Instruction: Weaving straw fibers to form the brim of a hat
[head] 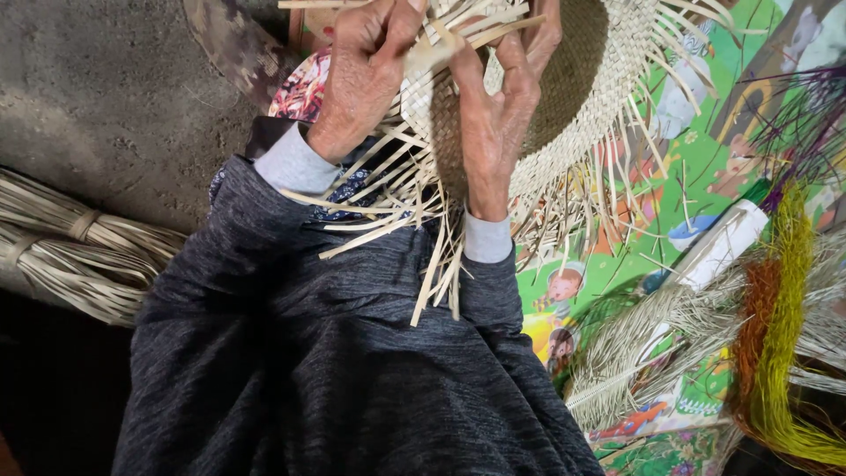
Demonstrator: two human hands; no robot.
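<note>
Head view. At upper centre of the frame, a half-woven straw hat (573,97) is held brim-up, its loose pale strips (414,203) fanning down and outward from the unfinished edge. The left hand (361,79), upper centre-left, has its fingers closed, pinching strips at the hat's rim. The right hand (498,115), just beside it and touching the weave, has its fingers curled over the rim, gripping the woven edge; its fingertips are partly hidden by the straw. Both wrists emerge from pale cuffs under dark grey sleeves (291,353), which fill the lower centre. At left of the frame, tied bundles of undyed straw (79,256) lie on a grey floor (106,97). At right, a brightly coloured picture mat (696,167) carries a loose sheaf of pale fibres (652,344) and, at the lower right edge, yellow and orange dyed fibres (780,326).
</note>
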